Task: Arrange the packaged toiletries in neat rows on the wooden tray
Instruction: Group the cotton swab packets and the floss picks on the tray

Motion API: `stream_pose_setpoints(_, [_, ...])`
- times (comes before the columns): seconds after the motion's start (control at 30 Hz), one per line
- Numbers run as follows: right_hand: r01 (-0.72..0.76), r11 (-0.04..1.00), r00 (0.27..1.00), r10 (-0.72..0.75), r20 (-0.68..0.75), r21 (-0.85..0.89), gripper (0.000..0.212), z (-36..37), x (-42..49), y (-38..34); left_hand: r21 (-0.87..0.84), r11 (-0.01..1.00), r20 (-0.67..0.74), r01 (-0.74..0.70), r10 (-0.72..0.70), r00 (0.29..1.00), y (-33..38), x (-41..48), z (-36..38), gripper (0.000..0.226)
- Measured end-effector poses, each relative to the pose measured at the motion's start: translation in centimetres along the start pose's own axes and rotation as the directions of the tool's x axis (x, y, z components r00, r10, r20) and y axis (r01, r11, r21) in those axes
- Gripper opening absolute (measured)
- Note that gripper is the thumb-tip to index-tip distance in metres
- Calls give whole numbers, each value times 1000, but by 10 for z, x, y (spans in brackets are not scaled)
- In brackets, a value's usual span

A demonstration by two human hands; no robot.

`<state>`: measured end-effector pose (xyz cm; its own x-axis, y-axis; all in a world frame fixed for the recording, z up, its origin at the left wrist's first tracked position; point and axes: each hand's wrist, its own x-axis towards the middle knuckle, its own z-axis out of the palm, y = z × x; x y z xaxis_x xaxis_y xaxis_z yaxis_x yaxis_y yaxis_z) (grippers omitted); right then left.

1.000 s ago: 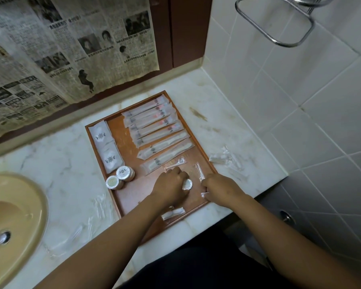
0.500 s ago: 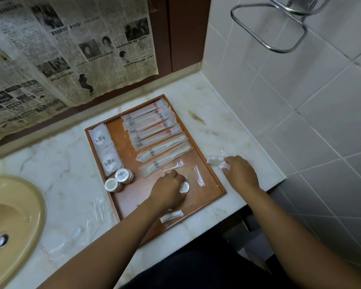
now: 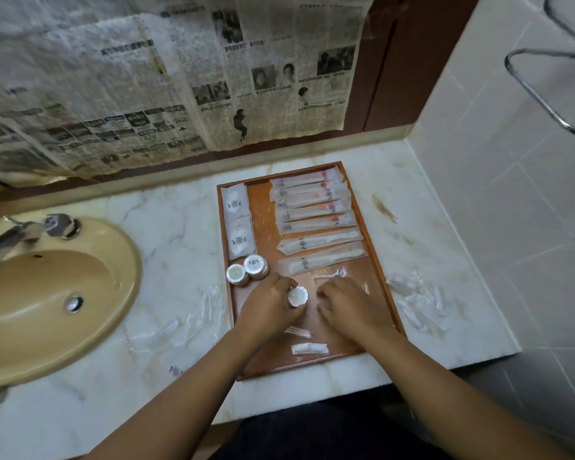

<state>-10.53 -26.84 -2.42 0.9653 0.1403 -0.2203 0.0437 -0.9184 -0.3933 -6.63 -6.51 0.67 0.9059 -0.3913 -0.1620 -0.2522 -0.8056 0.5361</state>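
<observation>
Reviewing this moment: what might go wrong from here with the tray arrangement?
1. The left hand grips a small round container close to two round tins; setting it down might knock them.
2. The clear packets on the pale marble counter are hard to see and might be left behind.

A tan oval ceramic sink (image 3: pixel 47 293) with a chrome drain (image 3: pixel 73 303) is set into a white veined marble desk (image 3: pixel 180 220). Behind the sink, yellowed printed newspaper sheets (image 3: pixel 146 78) are hung over the wall, bordered on their right by a dark red-brown wooden panel (image 3: pixel 412 61). Far right of the sink, a pale tiled wall (image 3: pixel 512 194) is fitted with a chrome tube rail (image 3: pixel 545 106). The room is dimly lit.
</observation>
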Motion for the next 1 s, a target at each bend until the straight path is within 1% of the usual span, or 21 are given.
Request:
stream_pose_setpoints(0.03, [25,1000,1000,-25,6,-18,33,2,6,-6,-19,999,-19,36,-37,999,-4,-5,-7,41])
stream_pose_setpoints(0.1, [46,998,999,-46,10,-33,38,5,16,-16,-73,993,-13,97,-99,995,-11,-14,-17,40])
stream_pose_setpoints(0.17, [77,995,996,-75,44,-56,38,7,24,-22,-122,981,5,150,-151,989,-15,-21,-24,39])
stream_pose_setpoints(0.23, [101,992,991,-94,93,-80,36,10,30,-26,-149,965,-14,216,-220,975,-18,-27,-30,41])
stream_pose_setpoints(0.3, [119,988,987,-107,122,-99,34,13,35,-27,-182,944,-87,276,-295,952,-22,-29,-38,41])
stream_pose_setpoints(0.43, [133,986,981,-116,156,-105,32,14,41,-30,-247,902,-274,353,-415,868,-38,-29,-52,37])
stream_pose_setpoints(0.53, [131,986,982,-115,152,-101,32,16,44,-33,-250,878,-319,408,-473,822,-53,-24,-57,40])
stream_pose_setpoints(0.6, [132,986,982,-116,149,-100,31,17,45,-34,-236,870,-309,433,-490,815,-60,-19,-58,41])
stream_pose_setpoints(0.87, [114,991,984,-102,143,-75,31,19,48,-34,-139,889,-266,436,-458,848,-67,-3,-58,40])
stream_pose_setpoints(1.0, [107,992,986,-98,132,-67,30,19,49,-34,-126,888,-251,441,-459,852,-70,-4,-56,47])
